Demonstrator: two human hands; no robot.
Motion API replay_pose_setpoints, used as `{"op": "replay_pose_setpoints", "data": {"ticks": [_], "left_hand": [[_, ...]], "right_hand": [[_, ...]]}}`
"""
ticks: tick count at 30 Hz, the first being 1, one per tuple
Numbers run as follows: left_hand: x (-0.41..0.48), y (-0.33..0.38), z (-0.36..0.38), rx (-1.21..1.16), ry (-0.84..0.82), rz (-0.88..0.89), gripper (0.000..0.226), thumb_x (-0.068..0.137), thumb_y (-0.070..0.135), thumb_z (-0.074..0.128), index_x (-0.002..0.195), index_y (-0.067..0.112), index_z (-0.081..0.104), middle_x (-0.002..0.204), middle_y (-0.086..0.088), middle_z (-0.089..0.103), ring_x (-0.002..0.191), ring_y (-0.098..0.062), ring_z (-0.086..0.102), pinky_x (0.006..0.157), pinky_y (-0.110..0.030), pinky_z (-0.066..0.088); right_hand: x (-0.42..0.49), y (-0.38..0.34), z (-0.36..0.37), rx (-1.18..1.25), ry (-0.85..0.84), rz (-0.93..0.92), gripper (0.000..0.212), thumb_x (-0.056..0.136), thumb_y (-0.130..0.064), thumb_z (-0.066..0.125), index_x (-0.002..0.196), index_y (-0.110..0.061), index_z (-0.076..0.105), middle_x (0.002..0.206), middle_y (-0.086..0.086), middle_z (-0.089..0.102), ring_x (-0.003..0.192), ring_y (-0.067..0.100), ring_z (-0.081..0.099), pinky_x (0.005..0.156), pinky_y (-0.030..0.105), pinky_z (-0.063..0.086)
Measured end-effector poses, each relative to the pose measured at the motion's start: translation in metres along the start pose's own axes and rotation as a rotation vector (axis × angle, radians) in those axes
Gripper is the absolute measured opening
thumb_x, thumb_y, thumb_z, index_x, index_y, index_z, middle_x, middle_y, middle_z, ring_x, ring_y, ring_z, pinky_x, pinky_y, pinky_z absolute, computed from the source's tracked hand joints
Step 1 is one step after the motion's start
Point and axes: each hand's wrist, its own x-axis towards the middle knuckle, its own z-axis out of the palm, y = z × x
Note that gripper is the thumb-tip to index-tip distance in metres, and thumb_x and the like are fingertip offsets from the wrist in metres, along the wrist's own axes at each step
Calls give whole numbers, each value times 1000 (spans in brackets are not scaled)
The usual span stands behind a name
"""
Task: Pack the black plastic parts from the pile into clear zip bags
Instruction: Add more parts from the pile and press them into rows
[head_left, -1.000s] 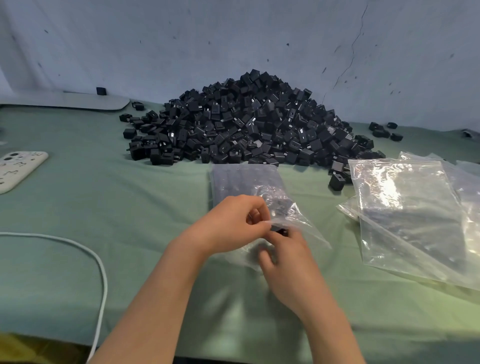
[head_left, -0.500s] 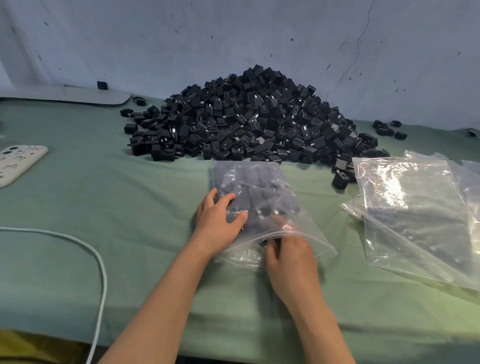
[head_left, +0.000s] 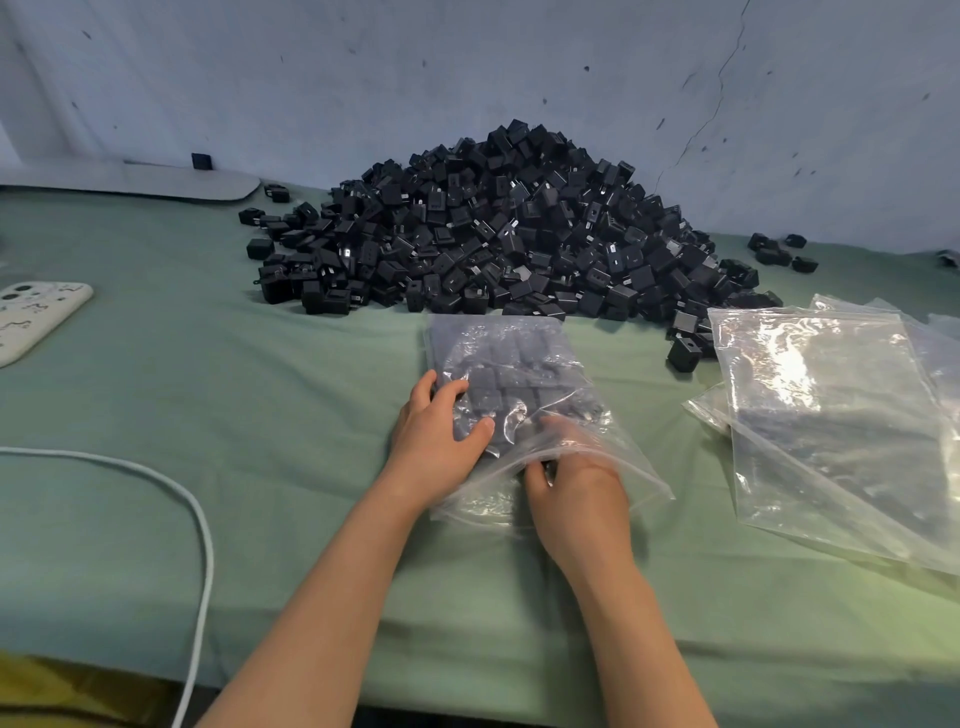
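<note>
Zip bag (head_left: 511, 364): lies flat on the green cloth (head_left: 234, 395), just in front of the pile, with its open mouth toward the person; black parts sit in rows inside it.
Left hand (head_left: 439, 431): palm down on the near left part of the bag, fingers straight and spread, pressing the film onto the parts beneath.
Right hand (head_left: 576, 483): at the bag's mouth, its fingers pushed in under the upper film; the plastic blurs them, so whether they grip a part cannot be told.
Bag relative to hands: under the left hand, around the right hand's fingers, extending away from both toward the pile.
Pile of black parts (head_left: 509, 223): heaped against the wall behind the bag; a few strays (head_left: 779, 252) lie apart at the right.
Empty bags (head_left: 831, 415): overlapping stack to the right of the right hand, apart from it.
Phone (head_left: 36, 317): at the left edge of the cloth.
White cable (head_left: 202, 545): curves across the near left.
</note>
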Motion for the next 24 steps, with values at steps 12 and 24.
{"op": "replay_pose_setpoints", "data": {"ticks": [12,24], "left_hand": [[1,-2,0,-13,-7,-8,54,90,36,58,139,20,41,157,-4,15,143,-20,19,114,-33,20],[1,-2,-1,-20,-28,-4,64,84,41,64,140,20,40,157,-4,13,144,-19,17,115,-34,20]], "right_hand": [[6,1,1,52,-62,17,38,96,-17,50,134,-17,49,130,1,57,121,19,49,96,21,31],[7,0,0,18,-84,52,41,98,-22,47,138,-18,45,135,3,54,125,20,46,97,24,30]]}}
